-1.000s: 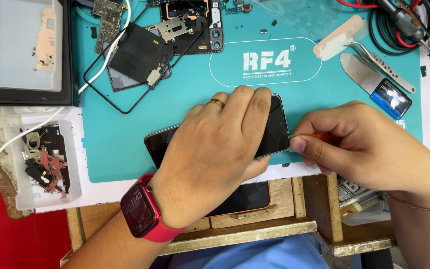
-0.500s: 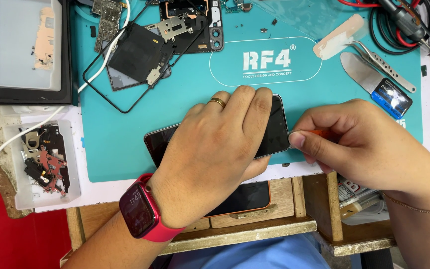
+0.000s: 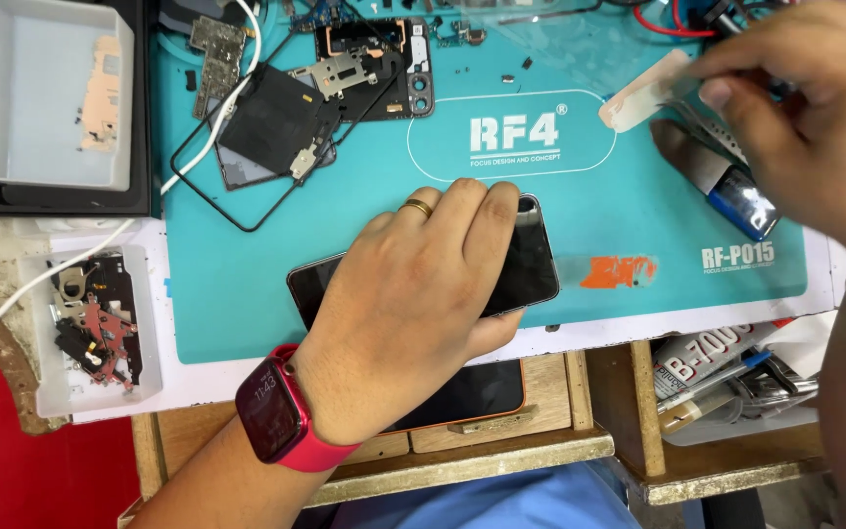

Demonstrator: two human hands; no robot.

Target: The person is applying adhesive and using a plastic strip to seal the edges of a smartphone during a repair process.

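Note:
A dark phone (image 3: 531, 269) lies screen-up on the teal work mat (image 3: 237, 294). My left hand (image 3: 413, 294), with a ring and a red wrist watch (image 3: 271, 408), presses flat on it and covers most of it. My right hand (image 3: 805, 127) is raised at the far right over the tools, blurred, with its fingers curled beside a beige spatula (image 3: 643, 93) and a metal tool with a blue end (image 3: 736, 191). What it holds, if anything, is unclear. A thin clear tool with an orange part (image 3: 619, 271) lies on the mat just right of the phone.
An opened phone frame (image 3: 374, 69), a black coil part (image 3: 271, 122) and a white cable (image 3: 198, 157) lie at the mat's back. At the left are two white trays (image 3: 51, 98), the lower tray (image 3: 51, 382) holding small parts. An orange-edged phone (image 3: 472, 392) and a glue tube (image 3: 707, 358) sit by the front edge.
My right hand has left the phone's right edge and risen to the tools at the back right. The orange tool it held now lies on the mat. The left hand stays put.

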